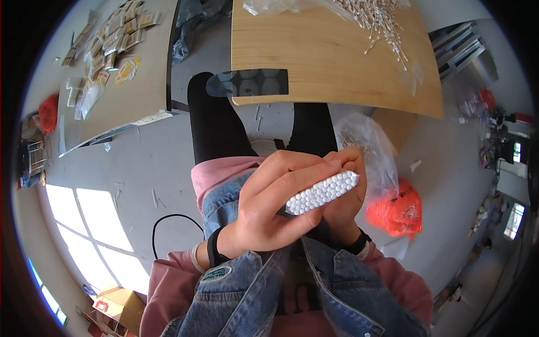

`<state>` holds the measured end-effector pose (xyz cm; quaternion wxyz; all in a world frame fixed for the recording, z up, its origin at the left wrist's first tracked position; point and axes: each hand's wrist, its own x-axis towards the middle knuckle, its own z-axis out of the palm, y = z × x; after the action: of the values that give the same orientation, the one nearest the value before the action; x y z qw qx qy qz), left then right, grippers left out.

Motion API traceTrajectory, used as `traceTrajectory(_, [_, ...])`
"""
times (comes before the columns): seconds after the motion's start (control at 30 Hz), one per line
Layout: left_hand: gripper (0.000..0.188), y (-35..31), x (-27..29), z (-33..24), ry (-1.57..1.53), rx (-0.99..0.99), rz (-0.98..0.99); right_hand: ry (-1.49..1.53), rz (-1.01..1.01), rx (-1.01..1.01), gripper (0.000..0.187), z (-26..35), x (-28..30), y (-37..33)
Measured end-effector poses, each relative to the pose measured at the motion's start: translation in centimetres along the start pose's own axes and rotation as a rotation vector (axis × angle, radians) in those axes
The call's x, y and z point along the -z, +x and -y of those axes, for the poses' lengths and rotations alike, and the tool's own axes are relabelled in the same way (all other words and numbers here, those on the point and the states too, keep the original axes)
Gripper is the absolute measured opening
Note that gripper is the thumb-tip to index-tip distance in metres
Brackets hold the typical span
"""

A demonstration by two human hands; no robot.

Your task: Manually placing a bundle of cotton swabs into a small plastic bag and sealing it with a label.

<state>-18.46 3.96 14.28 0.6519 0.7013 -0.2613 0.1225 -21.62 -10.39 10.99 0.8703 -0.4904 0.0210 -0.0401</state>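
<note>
A bundle of cotton swabs (pixel 322 193), packed tightly with its round white tips facing up, is held in front of my chest. Clear plastic film seems to wrap around it. My left hand (pixel 268 203) is closed around the bundle, fingers along its far side and thumb along its near side. At the bundle's right end, my right hand (pixel 347 206) is closed on it too, its fingers curled and partly hidden behind the swabs. The lower length of the bundle is covered by my hands.
Ahead stands a wooden table (pixel 325 62) with a heap of loose cotton swabs (pixel 375 21). Several small packets (pixel 115 39) lie on a table (pixel 143 73) at the left. A clear plastic bag (pixel 370 143) and a red bag (pixel 396 212) are at my right.
</note>
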Motion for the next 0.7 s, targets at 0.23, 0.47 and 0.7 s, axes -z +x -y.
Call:
traceTrajectory(0.23, [0.046, -0.2, 1.0, 0.8, -0.153, -0.014, 0.102, -0.358, 0.178, -0.025, 0.024, 2.1, 1.6, 0.5])
traceTrajectory(0.47, [0.038, 0.2, 0.3, 0.8, -0.277, -0.056, 0.108, -0.475, 0.234, 0.007, 0.013, 2.4, 2.5, 0.4])
traceTrajectory(0.7, [0.032, 0.1, -0.1, 1.1, -0.34, -0.074, 0.075, -0.463, 0.235, 0.09, 0.014, 2.0, 2.6, 0.3])
